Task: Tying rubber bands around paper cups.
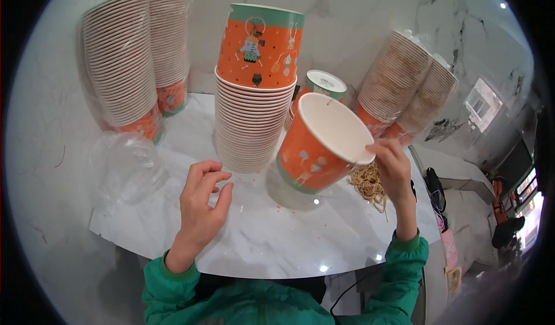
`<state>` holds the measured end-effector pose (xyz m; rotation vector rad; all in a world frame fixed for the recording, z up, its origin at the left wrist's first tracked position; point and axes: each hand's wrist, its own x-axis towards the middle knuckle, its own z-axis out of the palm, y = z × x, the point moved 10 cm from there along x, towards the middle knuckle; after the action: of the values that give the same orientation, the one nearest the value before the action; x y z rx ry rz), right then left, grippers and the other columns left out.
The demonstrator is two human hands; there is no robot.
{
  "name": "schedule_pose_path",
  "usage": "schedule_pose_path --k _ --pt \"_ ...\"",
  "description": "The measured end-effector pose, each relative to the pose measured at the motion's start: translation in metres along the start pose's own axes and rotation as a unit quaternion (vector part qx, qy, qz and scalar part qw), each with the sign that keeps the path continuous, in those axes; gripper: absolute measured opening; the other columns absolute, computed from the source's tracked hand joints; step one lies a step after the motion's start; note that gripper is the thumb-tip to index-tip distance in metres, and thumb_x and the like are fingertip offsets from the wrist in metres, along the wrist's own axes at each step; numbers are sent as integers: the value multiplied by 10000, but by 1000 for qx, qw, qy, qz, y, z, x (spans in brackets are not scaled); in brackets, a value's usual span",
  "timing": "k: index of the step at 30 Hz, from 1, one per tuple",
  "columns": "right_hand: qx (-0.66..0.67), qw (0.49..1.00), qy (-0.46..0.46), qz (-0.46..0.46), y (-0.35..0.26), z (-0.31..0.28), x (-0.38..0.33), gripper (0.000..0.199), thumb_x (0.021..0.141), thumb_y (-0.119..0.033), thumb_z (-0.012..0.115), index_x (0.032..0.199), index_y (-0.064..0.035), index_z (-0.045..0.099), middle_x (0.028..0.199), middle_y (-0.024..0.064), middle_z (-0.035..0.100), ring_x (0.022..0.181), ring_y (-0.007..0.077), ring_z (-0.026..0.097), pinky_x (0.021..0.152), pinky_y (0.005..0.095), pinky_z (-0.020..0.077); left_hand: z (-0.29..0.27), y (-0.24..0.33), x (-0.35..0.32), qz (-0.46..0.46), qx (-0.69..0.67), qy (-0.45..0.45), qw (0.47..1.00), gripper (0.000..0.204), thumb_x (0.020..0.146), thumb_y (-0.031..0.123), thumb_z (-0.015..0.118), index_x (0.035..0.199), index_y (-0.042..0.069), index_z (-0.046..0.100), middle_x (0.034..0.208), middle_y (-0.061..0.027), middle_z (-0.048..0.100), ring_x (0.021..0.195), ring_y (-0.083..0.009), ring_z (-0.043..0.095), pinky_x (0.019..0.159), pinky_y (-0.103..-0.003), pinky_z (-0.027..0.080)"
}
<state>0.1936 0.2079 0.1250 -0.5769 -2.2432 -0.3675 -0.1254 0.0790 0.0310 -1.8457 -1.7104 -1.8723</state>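
The right hand (392,166) has its grip closed on the rim of a tilted orange cup (312,154), just right of the tall stack (248,125) on the table (266,238). The left hand (200,205), its grip loosely open, rests near the stack's base.

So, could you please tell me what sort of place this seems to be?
Probably a living room in a home, used as a workspace: a pale sofa at the right and a table bearing stacks of paper cups.
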Motion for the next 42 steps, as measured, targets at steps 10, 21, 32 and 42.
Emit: schedule_pose_path --k 10,21,32,42 --pt "610 699 127 350 159 142 -6 192 1068 -143 550 1178 -16 644 1069 100 727 943 213 719 824 359 614 9 -9 -7 4 25 -13 1000 204 820 -25 720 1018 14 686 1161 -113 611 926 -235 660 672 -315 553" --pt "697 507 153 484 184 241 -3 242 1065 -105 494 1152 96 596 979 206 721 849 269 744 749 333 672 16 -6 -5 22 36 -28 999 183 821 -7 727 999 6 687 1148 -115 617 895 -238 664 651 -315 546" --pt "660 502 49 557 146 279 -45 242 1056 -150 514 1116 51 634 975 168 755 818 229 759 714 325 662 17 -1 -6 27 42 -40 998 176 828 -3 725 999 5 685 1139 -124 618 899 -253 669 658 -328 555" --pt "341 746 -169 547 129 257 -77 209 958 -214 648 956 -8 684 827 74 693 700 171 693 577 324 588 23 -4 -8 28 61 -44 997 173 824 20 733 989 29 681 1123 -106 616 831 -253 661 656 -332 542"
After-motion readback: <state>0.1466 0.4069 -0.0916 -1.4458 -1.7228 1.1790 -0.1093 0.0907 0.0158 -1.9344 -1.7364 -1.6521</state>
